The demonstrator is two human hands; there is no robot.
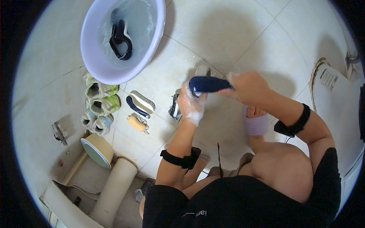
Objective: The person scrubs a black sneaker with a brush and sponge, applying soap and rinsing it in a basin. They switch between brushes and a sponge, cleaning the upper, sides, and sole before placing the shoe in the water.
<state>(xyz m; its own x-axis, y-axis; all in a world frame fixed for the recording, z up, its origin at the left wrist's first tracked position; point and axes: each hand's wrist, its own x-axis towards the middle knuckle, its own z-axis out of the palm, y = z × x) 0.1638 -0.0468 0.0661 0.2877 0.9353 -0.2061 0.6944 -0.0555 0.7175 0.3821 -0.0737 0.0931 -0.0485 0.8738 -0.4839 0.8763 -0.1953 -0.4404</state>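
My right hand (249,88) grips a dark blue scrub brush (210,84) by its narrow end. The broad end of the brush reaches across to my left hand (191,102), which is covered in white suds. My left fingers are curled on a shoe, partly hidden by the hand and brush. A pale grey rounded shoe end (203,70) shows beyond the brush. Left of my wrist is a dark grey and white shoe part (175,107); I cannot tell whether both belong to one shoe.
A lilac basin (85,45) of cloudy water holds a black and white item (121,40). Several wet sneakers (99,102) line the left wall. Nearby lie another blue-handled brush (140,104) and a yellow soap bar (137,123). A cream bowl (98,148) leans by a white pipe (116,190).
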